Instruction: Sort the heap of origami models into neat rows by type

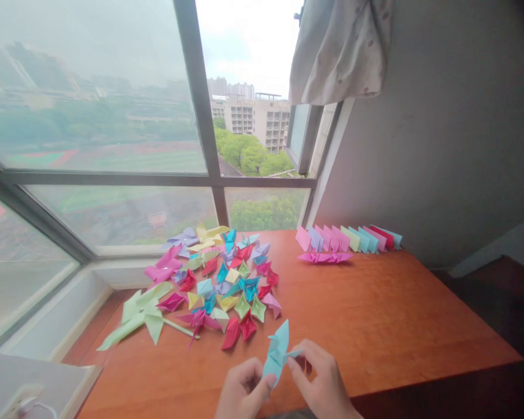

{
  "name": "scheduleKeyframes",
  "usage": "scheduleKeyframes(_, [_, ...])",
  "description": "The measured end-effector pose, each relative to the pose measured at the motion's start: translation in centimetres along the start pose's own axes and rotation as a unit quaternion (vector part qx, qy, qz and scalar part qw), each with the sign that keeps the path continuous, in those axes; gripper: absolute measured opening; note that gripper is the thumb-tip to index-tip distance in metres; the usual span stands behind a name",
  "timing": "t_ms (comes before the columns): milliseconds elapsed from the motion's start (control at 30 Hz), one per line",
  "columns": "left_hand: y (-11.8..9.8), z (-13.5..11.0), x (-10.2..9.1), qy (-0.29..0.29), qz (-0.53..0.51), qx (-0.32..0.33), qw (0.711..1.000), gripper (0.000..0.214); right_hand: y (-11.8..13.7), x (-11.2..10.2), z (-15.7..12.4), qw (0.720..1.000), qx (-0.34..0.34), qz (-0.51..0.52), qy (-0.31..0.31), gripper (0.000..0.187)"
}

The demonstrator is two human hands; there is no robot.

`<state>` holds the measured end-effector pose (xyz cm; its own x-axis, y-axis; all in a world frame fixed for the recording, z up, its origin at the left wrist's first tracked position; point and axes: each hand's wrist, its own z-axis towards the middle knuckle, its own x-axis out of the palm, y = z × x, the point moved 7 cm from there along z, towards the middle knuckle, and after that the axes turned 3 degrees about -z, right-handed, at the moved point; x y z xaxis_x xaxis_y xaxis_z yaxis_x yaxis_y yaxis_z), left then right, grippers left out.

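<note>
A light blue origami crane (276,351), its folded points sticking out, is held up near the table's front edge. The thumb and fingers of my left hand (244,389) pinch its lower end. From the other side, my right hand (322,378) grips a narrow point of the same paper between thumb and forefinger. Its remaining fingers curl behind and are partly hidden. Beyond my hands, a red folded paper piece (231,334) lies at the near edge of a colourful origami pile (222,286).
A pale green paper pinwheel (145,313) lies left on the wooden table (367,314). Folded paper pieces (351,239) stand in a row at the back right, behind a pink paper piece (325,257). Windows (213,180) border the back; a curtain (340,52) hangs above.
</note>
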<state>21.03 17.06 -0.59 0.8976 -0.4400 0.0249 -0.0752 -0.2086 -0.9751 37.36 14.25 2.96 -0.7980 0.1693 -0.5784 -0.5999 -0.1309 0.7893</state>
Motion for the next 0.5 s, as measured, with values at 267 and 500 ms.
scheduleKeyframes(267, [-1.4,0.2,0.1,-0.003,0.125,0.068,0.99,0.053,-7.8,-10.6,2.8,0.958,0.05,-0.22,-0.175,0.023])
scheduleKeyframes(500, [-1.1,0.2,0.2,0.006,0.178,0.129,0.975,0.046,-18.1,-20.0,6.9,0.858,0.24,-0.413,-0.188,0.025])
